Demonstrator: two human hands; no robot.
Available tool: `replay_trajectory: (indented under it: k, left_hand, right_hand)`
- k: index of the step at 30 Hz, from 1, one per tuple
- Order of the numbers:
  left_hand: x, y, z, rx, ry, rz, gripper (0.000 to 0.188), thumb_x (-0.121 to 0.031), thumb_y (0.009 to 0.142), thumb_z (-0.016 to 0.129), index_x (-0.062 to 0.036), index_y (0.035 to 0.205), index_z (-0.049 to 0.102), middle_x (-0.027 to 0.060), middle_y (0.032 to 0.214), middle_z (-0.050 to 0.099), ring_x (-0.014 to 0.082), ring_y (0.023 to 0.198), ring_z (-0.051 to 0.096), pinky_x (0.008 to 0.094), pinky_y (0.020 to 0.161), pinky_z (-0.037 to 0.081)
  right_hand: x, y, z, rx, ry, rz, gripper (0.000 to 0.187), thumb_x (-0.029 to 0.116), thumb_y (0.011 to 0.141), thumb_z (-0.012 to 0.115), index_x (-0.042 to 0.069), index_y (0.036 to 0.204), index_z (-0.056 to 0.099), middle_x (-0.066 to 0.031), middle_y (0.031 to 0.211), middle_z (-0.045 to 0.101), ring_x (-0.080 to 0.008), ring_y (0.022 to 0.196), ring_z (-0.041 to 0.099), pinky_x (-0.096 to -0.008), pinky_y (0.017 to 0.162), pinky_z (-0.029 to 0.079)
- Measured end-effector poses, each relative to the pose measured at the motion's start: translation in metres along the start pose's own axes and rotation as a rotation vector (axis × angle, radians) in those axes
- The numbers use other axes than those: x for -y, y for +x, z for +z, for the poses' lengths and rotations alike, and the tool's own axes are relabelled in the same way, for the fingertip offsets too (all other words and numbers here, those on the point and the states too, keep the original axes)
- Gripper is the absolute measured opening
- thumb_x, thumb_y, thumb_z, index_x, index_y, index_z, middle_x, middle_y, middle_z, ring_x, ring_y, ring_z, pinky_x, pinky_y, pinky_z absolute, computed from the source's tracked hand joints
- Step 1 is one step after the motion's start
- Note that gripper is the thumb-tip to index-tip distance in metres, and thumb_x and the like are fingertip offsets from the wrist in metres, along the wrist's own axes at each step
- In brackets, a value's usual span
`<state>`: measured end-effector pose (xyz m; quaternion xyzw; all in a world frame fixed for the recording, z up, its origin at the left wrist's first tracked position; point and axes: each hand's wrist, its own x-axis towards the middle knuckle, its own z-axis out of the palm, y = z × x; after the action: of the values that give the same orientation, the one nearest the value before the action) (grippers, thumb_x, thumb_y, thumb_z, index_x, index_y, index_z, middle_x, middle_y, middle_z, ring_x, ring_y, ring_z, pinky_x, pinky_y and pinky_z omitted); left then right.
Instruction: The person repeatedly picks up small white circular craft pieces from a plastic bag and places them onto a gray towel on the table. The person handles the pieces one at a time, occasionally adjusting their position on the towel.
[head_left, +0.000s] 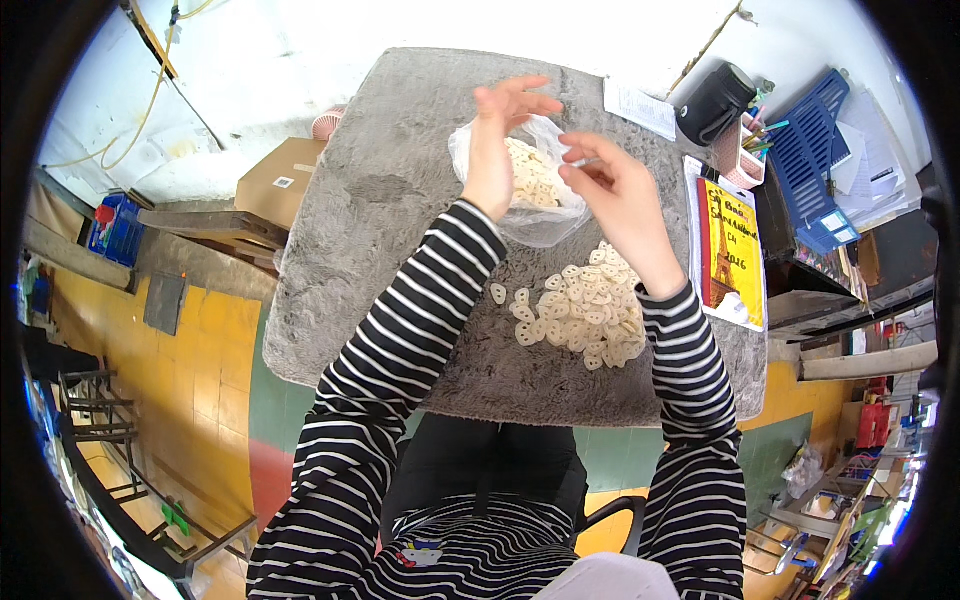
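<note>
On the grey plush table cover (pixel 340 270) lies a clear plastic bag (pixel 545 232), its mouth facing up, with many small cream-coloured flat pieces (pixel 535 175) inside. My left hand (pixel 497 140) is over the bag's left side, fingers stretched apart, nothing seen in it. At the bag's right side is my right hand (pixel 615 185), its fingers curved and apart from the thumb, with no piece visible between them. Whether either hand touches the plastic I cannot tell. Nearer to me, a loose pile of similar rounded pieces with small holes (pixel 590 310) spreads beside my right forearm.
Right of the pile lies a yellow and red notebook (pixel 728 250) in a clear sleeve. Behind it stand a black cylindrical speaker-like object (pixel 717 103), a pink basket (pixel 738 160) and a blue rack (pixel 810 140). A paper sheet (pixel 640 107) lies at the far edge; a cardboard box (pixel 280 180) is on the left.
</note>
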<state>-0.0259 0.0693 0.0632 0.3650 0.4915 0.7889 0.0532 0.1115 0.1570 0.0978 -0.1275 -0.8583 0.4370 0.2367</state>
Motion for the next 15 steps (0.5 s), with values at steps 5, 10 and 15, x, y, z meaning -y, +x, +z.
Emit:
replay_trajectory:
  k: [5, 10, 15]
  left_hand:
    - [-0.002, -0.030, -0.027, -0.085, -0.161, -0.103, 0.087, -0.073, 0.099, 0.014, -0.0022, 0.123, 0.056, 0.0111, 0.100, 0.068, 0.0222, 0.102, 0.061, 0.0385, 0.099, 0.041]
    - [-0.007, -0.053, -0.039, -0.054, -0.222, -0.187, 0.082, -0.069, 0.101, 0.015, -0.0003, 0.122, 0.056, 0.0088, 0.089, 0.064, 0.0189, 0.089, 0.057, 0.0350, 0.090, 0.042]
    - [-0.010, -0.062, -0.032, -0.009, -0.235, -0.243, 0.075, -0.063, 0.104, 0.019, -0.0002, 0.116, 0.059, 0.0065, 0.084, 0.062, 0.0174, 0.084, 0.055, 0.0335, 0.086, 0.042]
  right_hand:
    - [-0.009, -0.050, -0.016, 0.430, -0.076, -0.139, 0.043, 0.006, 0.088, 0.071, 0.007, 0.130, 0.060, -0.0135, 0.117, 0.064, -0.0207, 0.099, 0.065, -0.0298, 0.083, 0.053]
    - [-0.029, -0.101, 0.023, 0.574, -0.472, -0.372, 0.065, 0.024, 0.085, 0.075, 0.014, 0.143, 0.047, -0.0138, 0.136, 0.049, -0.0348, 0.115, 0.055, -0.0431, 0.101, 0.047]
    - [-0.052, -0.108, 0.046, 0.411, -0.610, -0.515, 0.047, 0.025, 0.085, 0.073, 0.010, 0.126, 0.056, -0.0102, 0.116, 0.054, -0.0294, 0.102, 0.058, -0.0396, 0.089, 0.050]
